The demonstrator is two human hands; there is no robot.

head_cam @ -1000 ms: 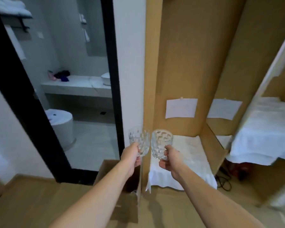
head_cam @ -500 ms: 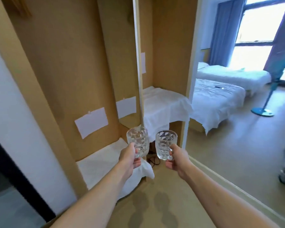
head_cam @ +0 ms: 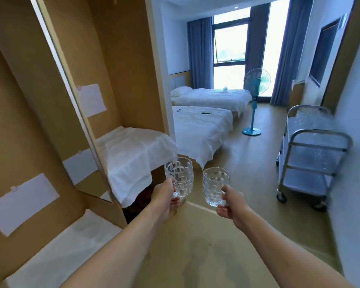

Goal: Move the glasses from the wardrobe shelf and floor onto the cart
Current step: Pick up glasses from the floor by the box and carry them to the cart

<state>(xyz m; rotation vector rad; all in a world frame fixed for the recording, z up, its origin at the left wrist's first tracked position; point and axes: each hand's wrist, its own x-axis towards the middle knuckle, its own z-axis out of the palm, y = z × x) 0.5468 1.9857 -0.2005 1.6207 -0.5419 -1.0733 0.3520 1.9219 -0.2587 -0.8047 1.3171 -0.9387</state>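
Swung round from the wardrobe (head_cam: 40, 125) toward the bedroom now. Left hand (head_cam: 164, 197) has its grip curled round one glass mug (head_cam: 180, 176), right hand (head_cam: 231, 204) pinching the other mug's (head_cam: 215, 186) handle, both upright, cart (head_cam: 312, 154) well off right.

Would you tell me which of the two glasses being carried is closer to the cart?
The glass in the right hand, is closer: the cart stands against the right wall, while the glass in the left hand, is on the wardrobe side.
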